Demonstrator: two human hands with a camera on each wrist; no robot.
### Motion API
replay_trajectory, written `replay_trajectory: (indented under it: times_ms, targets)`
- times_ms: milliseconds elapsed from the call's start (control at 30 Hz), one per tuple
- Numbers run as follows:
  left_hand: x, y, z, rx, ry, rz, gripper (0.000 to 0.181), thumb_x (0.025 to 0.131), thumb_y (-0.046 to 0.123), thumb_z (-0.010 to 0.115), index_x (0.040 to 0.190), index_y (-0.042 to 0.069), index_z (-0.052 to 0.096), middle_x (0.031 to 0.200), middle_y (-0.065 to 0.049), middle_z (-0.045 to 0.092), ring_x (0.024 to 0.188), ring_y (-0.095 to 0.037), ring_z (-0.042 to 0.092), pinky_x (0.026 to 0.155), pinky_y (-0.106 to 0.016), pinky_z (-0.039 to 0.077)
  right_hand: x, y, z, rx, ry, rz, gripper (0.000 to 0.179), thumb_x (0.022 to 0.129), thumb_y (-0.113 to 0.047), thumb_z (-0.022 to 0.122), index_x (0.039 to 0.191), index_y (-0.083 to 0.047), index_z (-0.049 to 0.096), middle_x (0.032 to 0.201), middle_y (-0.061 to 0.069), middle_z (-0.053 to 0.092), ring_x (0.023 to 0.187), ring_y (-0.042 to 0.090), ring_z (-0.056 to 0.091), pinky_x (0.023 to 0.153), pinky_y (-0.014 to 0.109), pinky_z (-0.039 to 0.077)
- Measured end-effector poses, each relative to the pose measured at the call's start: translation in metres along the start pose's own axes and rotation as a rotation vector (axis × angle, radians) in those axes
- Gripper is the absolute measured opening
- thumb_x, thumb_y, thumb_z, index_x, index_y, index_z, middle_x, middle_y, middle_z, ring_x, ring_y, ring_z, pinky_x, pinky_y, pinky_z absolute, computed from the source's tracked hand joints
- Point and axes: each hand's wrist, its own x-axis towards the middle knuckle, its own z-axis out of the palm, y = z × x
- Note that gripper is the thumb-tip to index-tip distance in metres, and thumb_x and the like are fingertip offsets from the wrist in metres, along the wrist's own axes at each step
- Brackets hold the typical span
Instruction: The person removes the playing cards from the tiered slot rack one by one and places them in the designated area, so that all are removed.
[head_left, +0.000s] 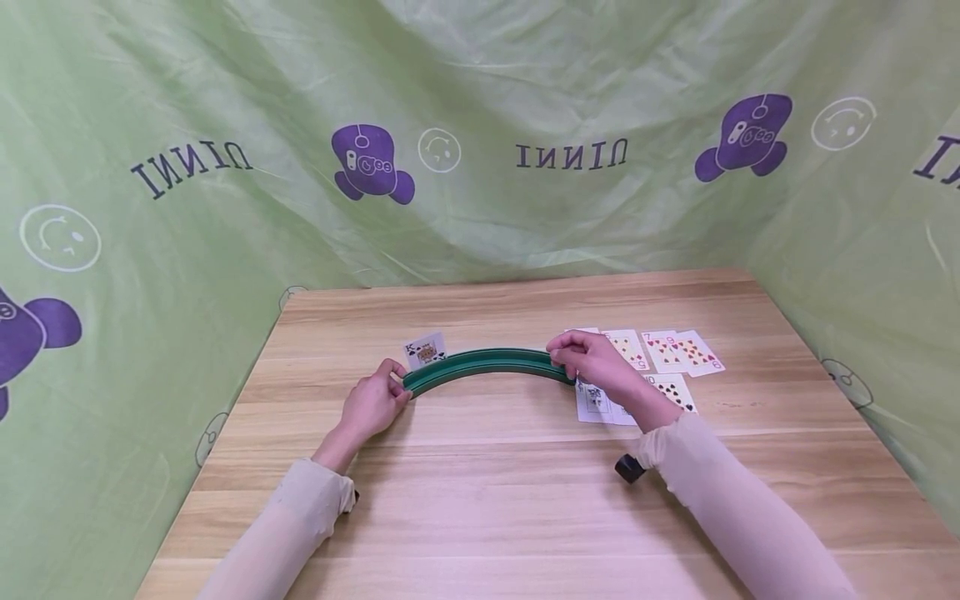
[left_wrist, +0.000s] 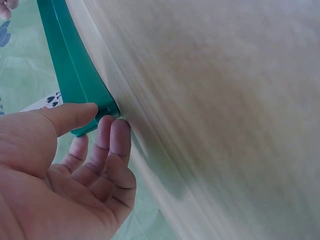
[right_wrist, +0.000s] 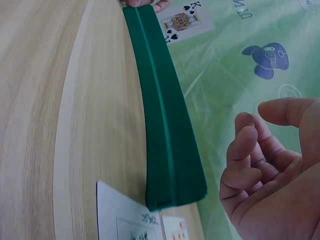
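Observation:
A curved green playing card holder [head_left: 487, 360] spans the space between both hands. My left hand [head_left: 375, 402] pinches its left end; the left wrist view shows the thumb [left_wrist: 80, 116] on top and the fingertips [left_wrist: 120, 131] against the end. A king of spades [head_left: 426, 350] shows just behind that end. My right hand [head_left: 592, 360] is by the right end, overlapping it in the head view. In the right wrist view a gap separates the right hand [right_wrist: 272, 165] from the holder [right_wrist: 167, 120], its fingers loosely bent around nothing.
Face-up playing cards lie at the right: a red nine [head_left: 696, 354], a red seven [head_left: 660, 346] and a red five [head_left: 626, 346] in back, a black ten [head_left: 673, 390] and a face card [head_left: 592, 404] in front. A green printed curtain [head_left: 480, 233] borders the wooden table [head_left: 480, 500].

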Motion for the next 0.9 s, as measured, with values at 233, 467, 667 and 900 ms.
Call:
replay_trajectory:
  times_ms: [233, 467, 667, 900]
  targets:
    - [0.000, 0.000, 0.000, -0.004, -0.004, -0.011, 0.031, 0.090, 0.020, 0.072, 0.114, 0.013, 0.054, 0.092, -0.005, 0.075, 0.075, -0.017, 0.063, 0.070, -0.032, 0.046, 0.008, -0.005, 0.014, 0.000, -0.012, -0.018, 0.028, 0.098, -0.018, 0.059, 0.121, -0.001, 0.061, 0.103, 0.020, 0.068, 0.068, 0.012, 0.052, 0.059, 0.024, 0.040]
    - [0.001, 0.000, 0.000, 0.002, 0.001, -0.002, 0.030, 0.091, 0.020, 0.071, 0.114, 0.013, 0.053, 0.092, -0.005, 0.075, 0.075, -0.018, 0.063, 0.070, -0.033, 0.047, 0.013, -0.011, 0.025, 0.002, -0.014, -0.048, 0.030, 0.098, -0.018, 0.060, 0.121, 0.000, 0.062, 0.100, 0.018, 0.068, 0.067, 0.013, 0.052, 0.058, 0.023, 0.040]
    - [0.001, 0.000, 0.000, 0.003, 0.003, 0.000, 0.030, 0.090, 0.020, 0.072, 0.114, 0.013, 0.054, 0.092, -0.005, 0.075, 0.076, -0.018, 0.064, 0.071, -0.033, 0.047, 0.019, -0.016, 0.035, 0.006, -0.020, -0.059, 0.028, 0.097, -0.018, 0.061, 0.119, -0.003, 0.063, 0.092, 0.006, 0.068, 0.068, 0.014, 0.052, 0.060, 0.024, 0.041]
    - [0.000, -0.001, 0.001, -0.001, 0.011, 0.010, 0.031, 0.090, 0.020, 0.072, 0.114, 0.013, 0.054, 0.091, -0.004, 0.075, 0.075, -0.017, 0.065, 0.070, -0.034, 0.047, 0.024, -0.022, 0.046, 0.013, -0.014, -0.090, 0.026, 0.096, -0.016, 0.061, 0.118, -0.002, 0.064, 0.092, 0.005, 0.068, 0.067, 0.014, 0.052, 0.061, 0.024, 0.042]
